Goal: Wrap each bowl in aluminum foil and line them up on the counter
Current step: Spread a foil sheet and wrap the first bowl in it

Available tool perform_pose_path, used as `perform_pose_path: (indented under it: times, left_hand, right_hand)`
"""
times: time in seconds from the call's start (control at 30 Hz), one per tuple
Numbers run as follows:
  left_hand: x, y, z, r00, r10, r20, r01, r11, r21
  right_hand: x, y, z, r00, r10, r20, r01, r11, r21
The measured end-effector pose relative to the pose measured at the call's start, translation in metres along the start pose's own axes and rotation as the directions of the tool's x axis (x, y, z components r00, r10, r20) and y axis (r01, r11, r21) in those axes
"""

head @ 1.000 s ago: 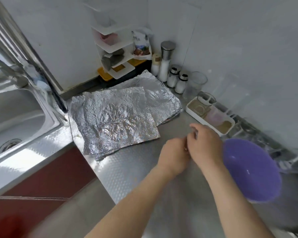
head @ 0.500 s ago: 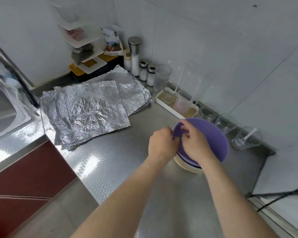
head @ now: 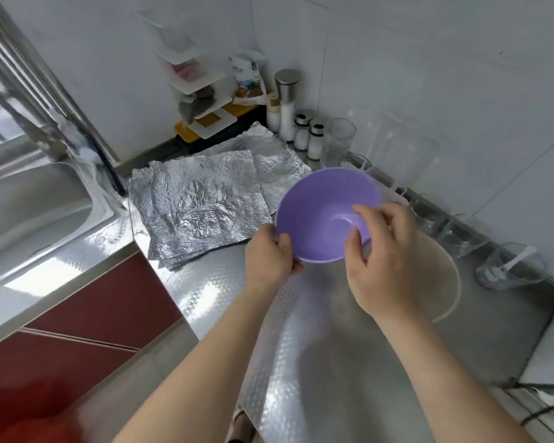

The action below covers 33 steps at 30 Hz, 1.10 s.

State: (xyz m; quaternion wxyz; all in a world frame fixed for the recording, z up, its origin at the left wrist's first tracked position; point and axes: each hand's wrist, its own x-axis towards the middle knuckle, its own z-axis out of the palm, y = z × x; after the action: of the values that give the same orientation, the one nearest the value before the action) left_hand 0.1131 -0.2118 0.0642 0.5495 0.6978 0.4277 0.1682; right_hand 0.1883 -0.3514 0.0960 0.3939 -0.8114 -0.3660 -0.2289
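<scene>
Counter [head: 224,282] below purple bowl [head: 317,212], rim pinched in fingers [head: 365,212] of left hand [head: 269,259], right hand [head: 387,263].

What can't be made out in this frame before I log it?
Head view:
- Beige dish: the right hand covers most of it; one bowl or a stack, cannot tell.
- Foil sheets: overlapping, edges too fine to count.
- Glass containers along the wall: blurred, contents unclear.
- Fingers of the left hand: mostly hidden under the purple bowl.
</scene>
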Motion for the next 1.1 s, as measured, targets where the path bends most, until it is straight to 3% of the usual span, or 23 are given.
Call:
perform_pose_path:
  times: [0.1, 0.17, 0.23, 0.3, 0.5, 0.73, 0.83, 0.9, 0.93, 0.97, 1.0, 1.1]
  left_hand:
    - [0.002, -0.016, -0.017, 0.991, -0.122, -0.055, 0.120, 0.992, -0.029]
    - [0.004, -0.035, -0.023, 0.978, -0.201, -0.062, 0.199, 0.979, -0.033]
    - [0.007, -0.059, -0.025, 0.968, -0.247, -0.047, 0.249, 0.968, 0.023]
    - [0.024, -0.106, -0.018, 0.953, -0.302, -0.038, 0.304, 0.952, 0.046]
    - [-0.001, -0.059, -0.016, 0.956, -0.294, 0.021, 0.294, 0.954, -0.060]
    - [0.006, -0.066, -0.031, 0.986, -0.165, -0.015, 0.166, 0.982, 0.090]
    - [0.011, -0.071, -0.047, 0.996, -0.093, -0.015, 0.095, 0.975, 0.201]
    - [0.015, -0.073, -0.060, 0.997, -0.076, -0.023, 0.079, 0.963, 0.256]
    - [0.018, -0.075, -0.066, 0.997, -0.073, -0.025, 0.078, 0.957, 0.279]
    - [0.019, -0.076, -0.069, 0.997, -0.072, -0.023, 0.075, 0.952, 0.298]
    - [0.021, -0.077, -0.073, 0.998, -0.067, -0.013, 0.068, 0.946, 0.317]
    - [0.023, -0.081, -0.078, 0.998, -0.047, 0.034, 0.033, 0.941, 0.337]
  right_hand:
    - [-0.012, 0.012, 0.008, 0.967, 0.195, 0.161, -0.164, 0.969, -0.187]
    - [-0.021, 0.019, 0.016, 0.836, 0.399, 0.376, -0.219, 0.872, -0.439]
    - [-0.029, 0.024, 0.025, 0.682, 0.535, 0.499, -0.218, 0.800, -0.559]
    - [-0.036, 0.028, 0.034, 0.645, 0.547, 0.534, -0.242, 0.808, -0.537]
    - [-0.033, 0.039, 0.039, 0.630, 0.571, 0.526, -0.252, 0.791, -0.557]
    - [-0.031, 0.065, 0.018, 0.606, 0.661, 0.442, -0.297, 0.704, -0.646]
    - [-0.026, 0.054, 0.010, 0.707, 0.612, 0.356, -0.250, 0.686, -0.683]
    - [-0.020, 0.037, 0.017, 0.836, 0.433, 0.338, -0.174, 0.793, -0.584]
    - [-0.016, 0.025, 0.025, 0.860, 0.360, 0.362, -0.142, 0.850, -0.507]
    - [-0.011, 0.015, 0.033, 0.841, 0.346, 0.416, -0.162, 0.895, -0.416]
    - [-0.006, 0.005, 0.044, 0.774, 0.389, 0.499, -0.246, 0.911, -0.330]
    - [-0.006, -0.009, 0.077, 0.453, 0.548, 0.703, -0.555, 0.790, -0.259]
